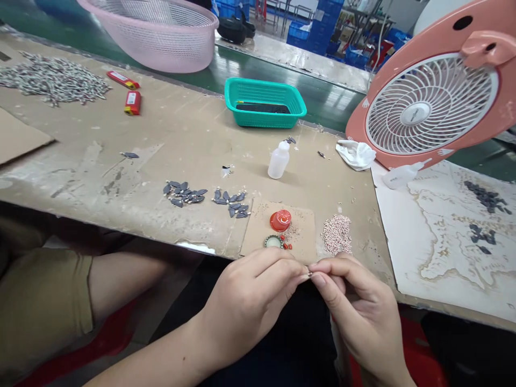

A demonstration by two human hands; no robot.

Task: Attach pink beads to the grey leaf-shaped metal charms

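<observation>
Your fingertips meet at the lower middle of the frame. The thumb and forefinger of your left hand [250, 301] and those of your right hand [355, 306] are pressed together from either side on one tiny metallic piece [309, 274], too small to make out further. Your other fingers curl loosely underneath, and both hands hang just off the near edge of the brown cardboard-covered table [161, 134].

Just above your hands lies one square cardboard pad [258, 226]. It carries one red plastic cap [280, 220], one small green-rimmed round lid [274, 242] and a few red bits [287, 246] touching that lid. Right of the pad sits one heap of pale pink beads [337, 235]. To its left are two clusters of dark grey leaf-shaped pieces [184, 193], [233, 203], with one stray further left [130, 155].

Further up at centre stands one upright white squeeze bottle [278, 160], and behind it is one teal plastic basket [264, 102]. At upper left there are two red lighters [123, 80], [133, 102], one spread of silvery small parts [52, 80] and one pink mesh basket [161, 32].

At upper right stands one salmon-pink fan [435, 97], with one crumpled white cloth [356, 154] at its foot. A second white bottle [403, 176] lies on its side on a stained white sheet [443, 258], which also bears two groups of dark pieces [486, 197], [481, 235].

At lower left, another person's leg in olive shorts [40, 301] is beside you.
</observation>
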